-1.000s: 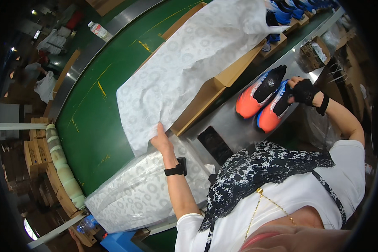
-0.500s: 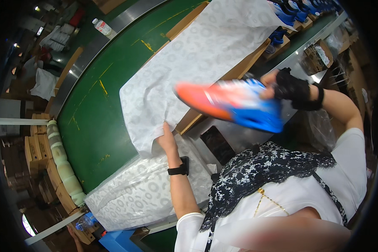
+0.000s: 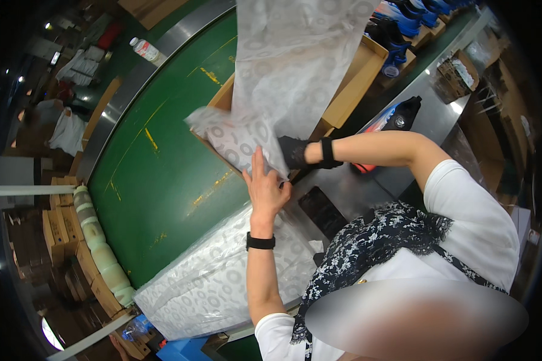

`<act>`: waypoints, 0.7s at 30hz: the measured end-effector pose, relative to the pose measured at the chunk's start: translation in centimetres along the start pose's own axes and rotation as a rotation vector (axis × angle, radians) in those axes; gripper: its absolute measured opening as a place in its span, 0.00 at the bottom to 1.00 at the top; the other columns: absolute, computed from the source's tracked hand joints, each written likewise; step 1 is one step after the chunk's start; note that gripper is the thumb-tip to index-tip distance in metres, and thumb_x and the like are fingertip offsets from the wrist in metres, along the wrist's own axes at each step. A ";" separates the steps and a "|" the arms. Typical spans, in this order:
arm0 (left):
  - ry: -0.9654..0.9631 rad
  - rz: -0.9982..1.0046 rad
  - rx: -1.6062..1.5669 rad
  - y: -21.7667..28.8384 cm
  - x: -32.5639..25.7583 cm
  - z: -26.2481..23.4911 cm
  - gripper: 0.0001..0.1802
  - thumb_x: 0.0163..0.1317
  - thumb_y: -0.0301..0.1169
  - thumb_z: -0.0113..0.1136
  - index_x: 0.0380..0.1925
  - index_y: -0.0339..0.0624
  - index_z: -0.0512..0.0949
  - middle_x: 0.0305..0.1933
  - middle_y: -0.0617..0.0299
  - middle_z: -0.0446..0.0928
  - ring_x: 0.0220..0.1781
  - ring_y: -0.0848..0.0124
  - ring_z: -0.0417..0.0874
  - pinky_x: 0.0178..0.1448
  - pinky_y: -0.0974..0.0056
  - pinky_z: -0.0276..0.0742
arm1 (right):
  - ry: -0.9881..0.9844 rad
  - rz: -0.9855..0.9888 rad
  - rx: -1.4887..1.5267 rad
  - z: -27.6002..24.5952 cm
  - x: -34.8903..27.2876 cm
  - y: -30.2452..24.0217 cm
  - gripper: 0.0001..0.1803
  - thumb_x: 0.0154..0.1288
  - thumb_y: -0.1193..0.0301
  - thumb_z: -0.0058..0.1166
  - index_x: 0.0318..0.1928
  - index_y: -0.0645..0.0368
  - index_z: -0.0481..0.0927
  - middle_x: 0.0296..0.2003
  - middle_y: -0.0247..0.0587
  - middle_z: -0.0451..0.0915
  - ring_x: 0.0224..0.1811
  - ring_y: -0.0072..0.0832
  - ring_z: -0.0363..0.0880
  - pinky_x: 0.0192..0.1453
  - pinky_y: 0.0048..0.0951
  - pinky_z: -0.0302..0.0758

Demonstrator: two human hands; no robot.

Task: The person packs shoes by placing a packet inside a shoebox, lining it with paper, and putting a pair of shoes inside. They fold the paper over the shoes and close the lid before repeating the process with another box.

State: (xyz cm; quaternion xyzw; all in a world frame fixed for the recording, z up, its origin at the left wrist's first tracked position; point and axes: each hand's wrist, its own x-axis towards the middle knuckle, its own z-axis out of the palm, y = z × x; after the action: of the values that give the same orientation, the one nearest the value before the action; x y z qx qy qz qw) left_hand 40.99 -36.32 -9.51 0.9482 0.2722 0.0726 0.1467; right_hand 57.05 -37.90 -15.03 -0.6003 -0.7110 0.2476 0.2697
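White patterned tissue sheet (image 3: pixel 289 78) lifted over open cardboard shoe box (image 3: pixel 349 90), upper part hanging high and away, lower edge bunched and folded down at box's near corner. Left hand (image 3: pixel 266 188) raised just below that bunched edge, fingers straight and spread apart, fingertips against the paper, palm facing the box; nothing clamped in it. Black band on left wrist (image 3: pixel 261 242). Right hand (image 3: pixel 292 151) in black glove, immediately right of the left hand's fingertips, reaching in under the sheet; mostly covered by paper, so grip cannot be told, whether closed on anything or loose. Black strap round right wrist (image 3: pixel 327 151). Behind the right forearm, farther right, orange-and-blue shoe (image 3: pixel 384 123) with dark heel lying on grey metal bench (image 3: pixel 349 192); only part of it visible past the arm. Below the left hand, toward the body, a stack of the same patterned tissue (image 3: pixel 211 283) lying flat, overhanging the bench edge. Left of both hands, green conveyor belt (image 3: pixel 156 162) with yellow scuff marks, curved metal rim along its far side. Clear plastic bottle (image 3: pixel 146 49) lying on that rim, well apart from the hands. Far beyond the box, up and right, row of blue shoes (image 3: pixel 403 18) in further boxes. Stacked cardboard cartons (image 3: pixel 54 228) at far left, beyond the belt.
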 end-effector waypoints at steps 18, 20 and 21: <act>-0.396 -0.230 0.446 -4.1 10.5 2.3 0.40 0.36 0.59 0.59 0.46 0.42 0.71 0.49 0.45 0.68 0.56 0.52 0.64 0.54 0.28 0.40 | 0.257 0.738 -0.264 -11.0 -25.3 1.4 0.22 0.39 0.56 0.61 0.25 0.61 0.72 0.23 0.48 0.74 0.31 0.39 0.75 0.37 0.32 0.70; 0.135 -0.042 0.322 -5.5 8.2 4.0 0.37 0.40 0.55 0.60 0.43 0.36 0.71 0.43 0.45 0.71 0.50 0.52 0.69 0.54 0.36 0.52 | 0.246 0.635 -0.378 -10.9 -22.7 -1.7 0.24 0.35 0.57 0.65 0.27 0.62 0.72 0.23 0.45 0.74 0.28 0.41 0.75 0.31 0.34 0.71; 0.067 -0.057 0.049 -3.2 8.1 2.6 0.37 0.41 0.53 0.61 0.45 0.35 0.69 0.45 0.45 0.70 0.49 0.53 0.70 0.52 0.43 0.59 | 0.322 0.525 -0.448 -10.9 -22.1 -2.8 0.23 0.35 0.57 0.65 0.27 0.61 0.72 0.21 0.43 0.73 0.26 0.39 0.75 0.29 0.32 0.70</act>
State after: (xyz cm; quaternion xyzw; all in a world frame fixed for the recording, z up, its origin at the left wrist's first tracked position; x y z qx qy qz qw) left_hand 46.77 -29.99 -12.51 0.9405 0.3055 0.0932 0.1161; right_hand 65.43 -59.83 -7.08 -0.8373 -0.5181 0.0493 0.1674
